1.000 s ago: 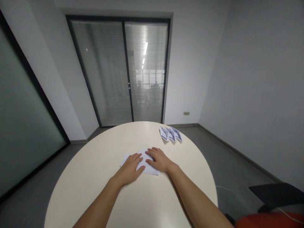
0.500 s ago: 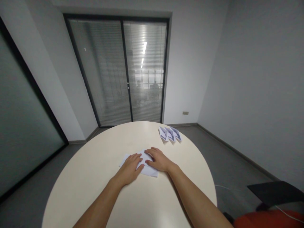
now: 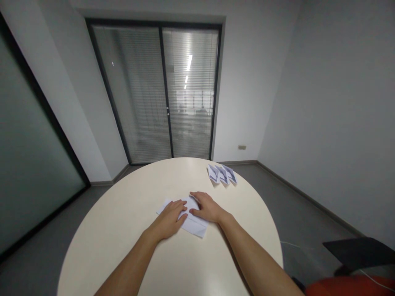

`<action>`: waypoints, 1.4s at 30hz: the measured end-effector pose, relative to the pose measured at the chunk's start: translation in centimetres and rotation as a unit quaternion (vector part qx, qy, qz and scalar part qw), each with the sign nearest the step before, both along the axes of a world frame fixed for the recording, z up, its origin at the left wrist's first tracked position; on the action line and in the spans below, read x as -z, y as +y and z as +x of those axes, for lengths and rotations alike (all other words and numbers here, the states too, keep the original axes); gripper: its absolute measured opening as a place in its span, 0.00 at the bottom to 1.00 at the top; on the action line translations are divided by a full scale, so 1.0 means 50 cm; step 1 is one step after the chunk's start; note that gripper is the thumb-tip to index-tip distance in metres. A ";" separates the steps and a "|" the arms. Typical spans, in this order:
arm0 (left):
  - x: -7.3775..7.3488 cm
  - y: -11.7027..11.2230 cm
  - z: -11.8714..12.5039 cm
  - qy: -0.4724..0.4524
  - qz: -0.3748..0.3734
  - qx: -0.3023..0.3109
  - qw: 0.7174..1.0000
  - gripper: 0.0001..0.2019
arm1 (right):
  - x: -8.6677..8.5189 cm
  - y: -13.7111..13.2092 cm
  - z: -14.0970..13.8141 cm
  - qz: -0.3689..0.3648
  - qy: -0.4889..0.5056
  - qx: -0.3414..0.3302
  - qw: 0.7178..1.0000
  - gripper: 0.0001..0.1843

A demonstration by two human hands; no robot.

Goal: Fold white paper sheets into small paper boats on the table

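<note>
A white sheet of folded paper [image 3: 195, 226] lies on the table in front of me, a crease line running across its near part. My left hand [image 3: 171, 218] rests over its left side, fingers stretched out and thumb apart. On the right side of the paper lies my right hand [image 3: 207, 208], its fingers spread and slightly bent, with a gap between thumb and forefinger. Both hands cover parts of the sheet, so its full outline is hidden.
Three folded paper pieces [image 3: 222, 174] overlap in a row at the far right of the round cream table [image 3: 123, 242]. A black and red chair [image 3: 342, 285] stands at the lower right, with a thin white cable near it. A glazed door with blinds [image 3: 154, 94] is behind the table.
The paper has turned slightly under my hands, its near right corner swinging towards me, and more of its near part shows. My hands have hardly moved.
</note>
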State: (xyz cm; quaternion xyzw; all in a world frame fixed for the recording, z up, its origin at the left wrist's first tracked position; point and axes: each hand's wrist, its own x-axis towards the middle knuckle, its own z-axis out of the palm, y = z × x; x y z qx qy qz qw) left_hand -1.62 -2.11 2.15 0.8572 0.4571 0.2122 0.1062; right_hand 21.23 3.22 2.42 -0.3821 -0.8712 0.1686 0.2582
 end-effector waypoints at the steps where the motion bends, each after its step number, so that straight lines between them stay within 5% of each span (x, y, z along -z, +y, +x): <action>1: 0.000 0.002 0.002 0.003 0.006 -0.004 1.000 0.16 | 0.001 0.001 0.000 0.003 0.012 0.001 1.000 0.37; 6: -0.005 0.010 0.007 0.033 0.054 -0.048 0.997 0.19 | 0.005 0.005 0.003 0.017 0.068 0.014 0.997 0.24; 12: -0.026 0.003 0.007 0.062 0.053 -0.098 0.992 0.20 | -0.007 0.002 0.003 0.004 0.085 0.010 0.996 0.23; 25: -0.028 -0.002 0.000 0.058 0.022 -0.045 0.997 0.21 | -0.022 -0.006 0.000 0.028 0.092 -0.048 0.994 0.10; 33: -0.026 -0.005 -0.005 -0.006 -0.019 0.008 1.000 0.14 | -0.014 -0.001 0.007 0.040 0.060 -0.062 0.995 0.17; 42: -0.024 0.005 -0.012 -0.025 -0.027 0.001 0.999 0.11 | 0.000 0.011 0.014 0.041 -0.004 -0.060 0.997 0.04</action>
